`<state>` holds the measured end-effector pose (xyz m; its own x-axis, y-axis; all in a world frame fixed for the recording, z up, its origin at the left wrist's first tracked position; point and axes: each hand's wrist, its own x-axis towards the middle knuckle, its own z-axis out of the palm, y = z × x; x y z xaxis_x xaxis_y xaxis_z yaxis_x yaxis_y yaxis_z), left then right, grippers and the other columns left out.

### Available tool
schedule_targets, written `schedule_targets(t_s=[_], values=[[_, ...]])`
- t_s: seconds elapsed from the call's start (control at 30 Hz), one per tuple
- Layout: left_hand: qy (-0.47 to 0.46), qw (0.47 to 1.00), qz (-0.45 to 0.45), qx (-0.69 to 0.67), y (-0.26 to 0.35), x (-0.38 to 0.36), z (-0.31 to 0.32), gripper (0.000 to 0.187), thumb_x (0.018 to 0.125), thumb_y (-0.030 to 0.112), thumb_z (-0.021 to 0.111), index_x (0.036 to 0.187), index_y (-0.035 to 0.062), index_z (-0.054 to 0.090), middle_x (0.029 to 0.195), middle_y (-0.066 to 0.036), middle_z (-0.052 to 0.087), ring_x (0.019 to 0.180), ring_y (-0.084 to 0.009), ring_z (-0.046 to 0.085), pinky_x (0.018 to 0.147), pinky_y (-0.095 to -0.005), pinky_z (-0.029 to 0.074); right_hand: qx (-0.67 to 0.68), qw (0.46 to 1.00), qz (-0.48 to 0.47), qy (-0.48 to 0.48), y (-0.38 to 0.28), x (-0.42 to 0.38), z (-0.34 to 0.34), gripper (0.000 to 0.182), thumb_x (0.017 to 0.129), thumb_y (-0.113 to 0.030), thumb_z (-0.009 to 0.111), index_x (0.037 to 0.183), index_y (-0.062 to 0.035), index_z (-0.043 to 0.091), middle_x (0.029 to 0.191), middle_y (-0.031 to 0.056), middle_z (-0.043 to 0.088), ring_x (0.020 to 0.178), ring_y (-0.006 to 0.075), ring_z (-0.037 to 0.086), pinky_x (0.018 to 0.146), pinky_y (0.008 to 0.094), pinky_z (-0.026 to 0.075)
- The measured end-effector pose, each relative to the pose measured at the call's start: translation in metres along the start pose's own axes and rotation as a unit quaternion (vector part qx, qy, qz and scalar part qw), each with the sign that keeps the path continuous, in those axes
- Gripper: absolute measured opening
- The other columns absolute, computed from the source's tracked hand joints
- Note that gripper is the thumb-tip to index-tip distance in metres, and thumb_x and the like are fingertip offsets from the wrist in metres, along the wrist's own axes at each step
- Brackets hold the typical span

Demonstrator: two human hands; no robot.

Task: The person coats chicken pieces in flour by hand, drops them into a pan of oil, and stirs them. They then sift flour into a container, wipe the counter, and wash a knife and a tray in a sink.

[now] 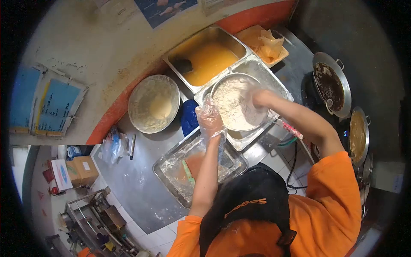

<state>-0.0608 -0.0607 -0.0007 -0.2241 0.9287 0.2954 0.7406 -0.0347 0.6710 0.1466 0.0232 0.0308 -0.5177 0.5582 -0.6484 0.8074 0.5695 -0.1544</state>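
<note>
My left hand [209,120], in a clear plastic glove, is closed at the left rim of a round metal container [240,129]. White flour [231,103] fills much of that container, which sits in a rectangular steel pan [278,85]. Over its right side is my right hand [260,98], smeared by motion, so its fingers cannot be made out. Below my left forearm lies a floury steel tray [171,188] holding a reddish-brown flat piece and a green strip. Whether the round container has a mesh bottom is hidden by the flour.
A deep pan of yellowish liquid [214,64] stands behind. At the left is a large bowl [139,122] with pale batter, near a blue item [189,118] and plastic bags [114,145]. Two woks [332,85] [358,135] stand at right. A red-patterned handle [291,128] juts beside the pan.
</note>
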Motion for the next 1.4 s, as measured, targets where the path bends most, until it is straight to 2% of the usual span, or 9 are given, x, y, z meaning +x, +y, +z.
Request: schedule_targets(t_s=[0.27, 0.47, 0.53, 0.63, 0.8, 0.97, 1.07, 1.23, 1.4], values=[[0.046, 0.996, -0.012, -0.076, -0.002, -0.001, 0.008, 0.035, 0.088, 0.015, 0.059, 0.122, 0.0102, 0.067, 0.100, -0.021, 0.069, 0.087, -0.0389, 0.061, 0.086, -0.0438, 0.045, 0.274, 0.956, 0.085, 0.061, -0.093, -0.026, -0.059, 0.043, 0.077, -0.025, 0.064, 0.103, 0.0080, 0.067, 0.106, 0.0323, 0.064, 0.096, 0.0340, 0.066, 0.086, 0.0437, 0.051], [0.020, 0.998, 0.012, -0.050, 0.004, 0.005, -0.003, 0.039, 0.088, 0.013, 0.059, 0.126, 0.0109, 0.064, 0.108, -0.021, 0.068, 0.089, -0.0383, 0.061, 0.088, -0.0444, 0.045, 0.048, 0.995, -0.005, -0.083, -0.028, -0.037, -0.027, 0.044, 0.082, -0.034, 0.062, 0.109, -0.0002, 0.067, 0.104, 0.0219, 0.068, 0.092, 0.0320, 0.066, 0.080, 0.0411, 0.052], [-0.002, 0.997, -0.041, -0.059, 0.013, 0.003, -0.010, 0.040, 0.087, 0.012, 0.059, 0.127, 0.0105, 0.063, 0.109, -0.020, 0.068, 0.091, -0.0379, 0.061, 0.089, -0.0444, 0.044, 0.278, 0.947, 0.122, 0.103, 0.009, 0.020, 0.025, 0.046, 0.084, -0.040, 0.061, 0.111, -0.0035, 0.067, 0.107, 0.0185, 0.068, 0.094, 0.0315, 0.065, 0.082, 0.0416, 0.052], [0.054, 0.995, 0.053, -0.069, -0.001, 0.004, 0.005, 0.040, 0.087, 0.012, 0.061, 0.127, 0.0102, 0.063, 0.111, -0.018, 0.068, 0.094, -0.0361, 0.061, 0.091, -0.0420, 0.043, 0.307, 0.915, 0.016, 0.263, -0.033, 0.008, 0.032, 0.046, 0.080, -0.041, 0.066, 0.104, -0.0024, 0.070, 0.100, 0.0209, 0.069, 0.091, 0.0316, 0.066, 0.080, 0.0426, 0.052], [0.013, 0.997, 0.025, -0.069, 0.006, 0.002, -0.008, 0.037, 0.089, 0.012, 0.058, 0.125, 0.0094, 0.064, 0.114, -0.015, 0.068, 0.098, -0.0356, 0.061, 0.094, -0.0405, 0.043, -0.036, 0.995, 0.005, -0.093, -0.051, -0.027, -0.025, 0.032, 0.079, -0.021, 0.063, 0.099, 0.0025, 0.071, 0.101, 0.0265, 0.068, 0.095, 0.0330, 0.067, 0.083, 0.0428, 0.052], [0.052, 0.998, 0.026, -0.032, 0.013, 0.003, -0.006, 0.033, 0.091, 0.015, 0.057, 0.121, 0.0087, 0.066, 0.102, -0.019, 0.069, 0.086, -0.0349, 0.062, 0.079, -0.0418, 0.046, -0.056, 0.957, -0.018, 0.282, -0.042, 0.027, 0.004, 0.048, 0.082, -0.012, 0.056, 0.128, 0.0019, 0.052, 0.119, 0.0249, 0.062, 0.105, 0.0390, 0.063, 0.090, 0.0429, 0.050], [-0.002, 0.998, -0.041, -0.052, -0.004, 0.000, 0.008, 0.034, 0.089, 0.015, 0.059, 0.121, 0.0063, 0.065, 0.104, -0.021, 0.068, 0.096, -0.0406, 0.058, 0.085, -0.0455, 0.045, 0.110, 0.981, 0.096, 0.131, 0.006, 0.033, 0.025, 0.034, 0.076, -0.009, 0.060, 0.109, -0.0039, 0.067, 0.103, 0.0216, 0.068, 0.096, 0.0371, 0.065, 0.086, 0.0423, 0.052], [0.077, 0.991, 0.054, -0.092, 0.004, 0.004, 0.001, 0.032, 0.091, 0.012, 0.054, 0.120, 0.0089, 0.067, 0.110, -0.019, 0.068, 0.091, -0.0382, 0.062, 0.087, -0.0416, 0.045, -0.051, 0.996, -0.015, -0.076, -0.009, 0.004, 0.036, 0.021, 0.072, -0.014, 0.066, 0.089, -0.0061, 0.074, 0.091, 0.0194, 0.070, 0.082, 0.0338, 0.066, 0.075, 0.0412, 0.053], [0.051, 0.995, 0.035, -0.082, 0.006, 0.003, -0.004, 0.034, 0.092, 0.011, 0.053, 0.123, 0.0098, 0.066, 0.112, -0.020, 0.067, 0.090, -0.0402, 0.060, 0.086, -0.0437, 0.045, 0.248, 0.949, 0.093, 0.173, -0.073, -0.010, -0.017, 0.040, 0.081, -0.033, 0.062, 0.101, 0.0003, 0.070, 0.100, 0.0244, 0.068, 0.096, 0.0351, 0.066, 0.086, 0.0417, 0.051]])
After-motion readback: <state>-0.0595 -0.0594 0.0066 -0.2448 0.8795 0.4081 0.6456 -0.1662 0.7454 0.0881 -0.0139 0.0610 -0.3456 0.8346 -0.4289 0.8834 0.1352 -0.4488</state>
